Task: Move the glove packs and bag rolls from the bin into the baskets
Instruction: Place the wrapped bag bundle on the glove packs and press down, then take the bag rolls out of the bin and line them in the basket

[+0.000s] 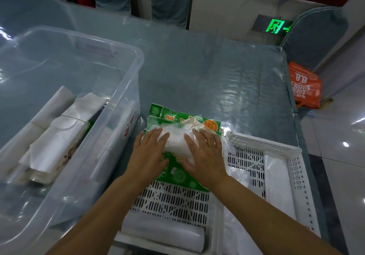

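- Hands, two of them, lie flat on one green glove pack point(177, 136); left hand point(150, 152) covers its left part, right hand point(203, 156) its right part.
- Fingers of both hands are stretched out and only a little apart, palms down, pressing and not pinching anything.
- This glove pack rests over the far end of the left white basket point(171, 199), and its far edge reaches out onto the table point(207, 72).
- Two white perforated baskets stand side by side at the near right; the right basket point(296, 175) touches the left one.
- One white bag roll point(164, 235) lies across the near end of the left basket.
- One long white roll point(278, 183) lies along the right wall of the right basket, with flat white plastic beside it on the left.
- One clear plastic bin point(69, 100) stands at the left, just beside the baskets.
- Inside the bin I see several white rolls and one tied white bundle point(59, 136); the exact count I cannot tell.
- One orange bag point(305, 85) lies on the floor at the far right.
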`<state>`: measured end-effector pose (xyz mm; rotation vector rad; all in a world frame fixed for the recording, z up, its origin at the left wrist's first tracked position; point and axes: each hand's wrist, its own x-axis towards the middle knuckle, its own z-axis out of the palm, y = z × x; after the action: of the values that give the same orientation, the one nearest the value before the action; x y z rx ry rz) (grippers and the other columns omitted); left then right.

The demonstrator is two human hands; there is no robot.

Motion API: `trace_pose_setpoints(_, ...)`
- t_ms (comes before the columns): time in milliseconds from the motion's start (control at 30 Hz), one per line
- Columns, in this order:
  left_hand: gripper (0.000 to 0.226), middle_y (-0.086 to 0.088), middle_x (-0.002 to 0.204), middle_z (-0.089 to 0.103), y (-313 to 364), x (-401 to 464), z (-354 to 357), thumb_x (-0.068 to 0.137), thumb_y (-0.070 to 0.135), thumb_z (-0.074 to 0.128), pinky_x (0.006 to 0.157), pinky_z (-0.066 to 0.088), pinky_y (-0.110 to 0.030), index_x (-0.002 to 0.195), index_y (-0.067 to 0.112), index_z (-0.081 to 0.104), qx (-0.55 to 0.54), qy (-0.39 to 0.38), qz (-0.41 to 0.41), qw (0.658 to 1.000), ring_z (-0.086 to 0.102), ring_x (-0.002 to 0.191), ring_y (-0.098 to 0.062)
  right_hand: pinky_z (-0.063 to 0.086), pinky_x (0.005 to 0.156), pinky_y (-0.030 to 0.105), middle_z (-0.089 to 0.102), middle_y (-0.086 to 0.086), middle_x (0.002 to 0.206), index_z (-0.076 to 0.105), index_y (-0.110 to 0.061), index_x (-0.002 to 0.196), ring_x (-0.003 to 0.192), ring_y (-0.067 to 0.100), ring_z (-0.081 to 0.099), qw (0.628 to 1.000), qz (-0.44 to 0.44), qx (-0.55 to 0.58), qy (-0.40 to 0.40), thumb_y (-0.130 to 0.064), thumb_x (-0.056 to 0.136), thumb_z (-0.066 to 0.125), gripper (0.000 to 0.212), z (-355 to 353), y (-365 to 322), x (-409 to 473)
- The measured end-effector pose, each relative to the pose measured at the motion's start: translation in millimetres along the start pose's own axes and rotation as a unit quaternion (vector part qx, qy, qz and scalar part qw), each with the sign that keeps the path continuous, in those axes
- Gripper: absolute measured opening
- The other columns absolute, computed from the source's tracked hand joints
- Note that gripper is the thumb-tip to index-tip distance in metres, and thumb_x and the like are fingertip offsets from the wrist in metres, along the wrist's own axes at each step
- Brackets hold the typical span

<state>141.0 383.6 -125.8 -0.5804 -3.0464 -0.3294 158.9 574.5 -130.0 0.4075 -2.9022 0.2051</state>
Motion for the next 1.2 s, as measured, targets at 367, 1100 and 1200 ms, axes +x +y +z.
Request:
trace_pose_setpoints(367,0.061,-0.004,0.140,0.044,28,-10,-60,0.078,0.029,0.066,0.113,0.015,-0.041,0.134,0.020,0.041,-0.043,0.030,-0.023,0.998,0.034,0.131,-0.023,0.041,0.099,0.048,0.061,0.014,0.120,0.059,-0.008,0.118,0.110,0.032,0.055,0.996,-0.019,0.063,0.062,-0.031,0.080,0.067,0.046,-35,-14,10)
trace_pose_setpoints(1100,0.032,0.002,0.110,0.064,-268,-68,-229,0.084,0.030,0.055,0.084,0.045,-0.036,0.115,0.026,0.059,0.171,-0.004,0.031,0.985,0.058,0.100,-0.022,0.045,0.081,0.036,0.064,0.006,0.108,0.063,-0.018,0.109,0.101,0.028,0.056,0.980,-0.140,0.069,-0.127,-0.020,0.086,0.054,0.025,-80,-266,198)
trace_pose_setpoints(1200,0.037,0.003,0.112,0.065,-311,-78,-228,0.083,0.034,0.057,0.084,0.046,-0.036,0.119,0.027,0.058,0.162,-0.024,0.058,0.985,0.058,0.101,-0.022,0.039,0.070,0.031,0.061,0.002,0.111,0.061,-0.022,0.108,0.102,0.027,0.056,0.935,-0.235,-0.070,-0.257,-0.020,0.087,0.054,0.022,-43,-290,212)
